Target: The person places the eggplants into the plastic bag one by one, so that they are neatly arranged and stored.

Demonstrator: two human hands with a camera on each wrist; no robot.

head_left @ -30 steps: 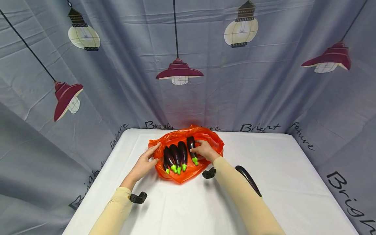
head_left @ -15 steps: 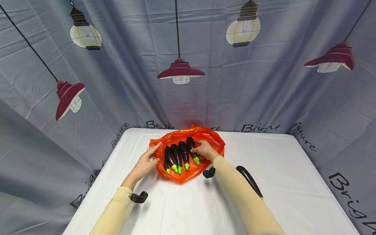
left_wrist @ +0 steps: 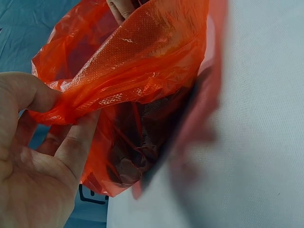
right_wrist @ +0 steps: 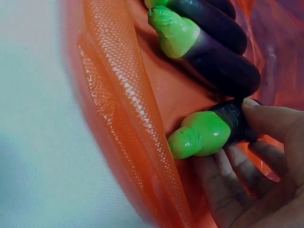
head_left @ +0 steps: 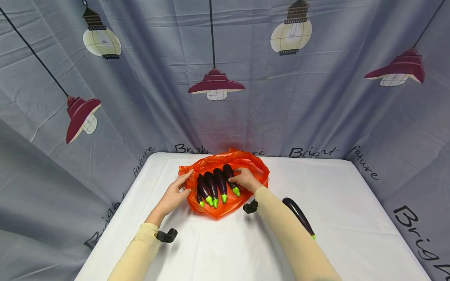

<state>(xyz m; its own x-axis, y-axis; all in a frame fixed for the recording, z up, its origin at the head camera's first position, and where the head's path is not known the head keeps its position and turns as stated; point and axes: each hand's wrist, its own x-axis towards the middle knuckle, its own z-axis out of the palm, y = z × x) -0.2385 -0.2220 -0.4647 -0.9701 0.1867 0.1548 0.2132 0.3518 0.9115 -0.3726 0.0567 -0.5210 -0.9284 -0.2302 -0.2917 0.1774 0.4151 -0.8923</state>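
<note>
An open orange-red plastic bag (head_left: 219, 214) lies on the table with several dark purple eggplants (head_left: 210, 185) side by side in it, green stem ends toward me. At its left rim my left hand (head_left: 172, 199) pinches the plastic (left_wrist: 109, 95) between thumb and fingers. Reaching in from the right, my right hand (head_left: 245, 179) grips the rightmost eggplant (head_left: 228, 171). In the right wrist view, thumb and fingers close round the dark body of this eggplant (right_wrist: 232, 121) near its green cap. Part of the body is hidden by the hand.
Another eggplant (head_left: 298, 214) lies outside the bag on the white tablecloth (head_left: 327, 187), beside the right sleeve (head_left: 284, 230). A grey curtain (head_left: 253, 121) printed with lamps stands behind and at both sides of the table.
The gripped eggplant has tilted slightly, its top now against the neighbouring eggplant and its green end a little further right. My left hand stays at the bag's rim.
</note>
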